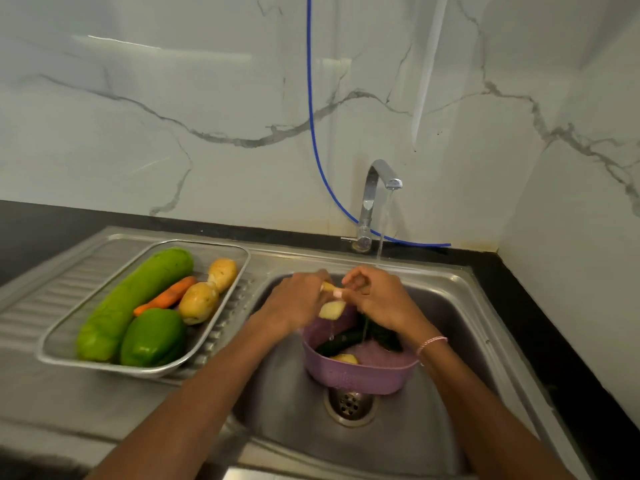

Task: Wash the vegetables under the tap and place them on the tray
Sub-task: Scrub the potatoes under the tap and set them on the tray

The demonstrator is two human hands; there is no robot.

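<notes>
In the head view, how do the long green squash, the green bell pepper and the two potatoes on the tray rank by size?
1. long green squash
2. green bell pepper
3. front potato and back potato: they look alike, and the front one is nearer, so unranked.

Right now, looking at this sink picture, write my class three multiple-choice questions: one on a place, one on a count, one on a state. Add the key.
1. The held potato is
A. above the purple basket
B. over the tray
C. on the black counter

2. Potatoes lying on the tray:
A. one
B. two
C. four

3. The tap is
A. running
B. off
C. covered by a cloth

Key:
1 A, the left hand and right hand hold it over the basket in the sink.
2 B, two lie beside the carrot.
3 A, a stream of water falls from its spout.
</notes>
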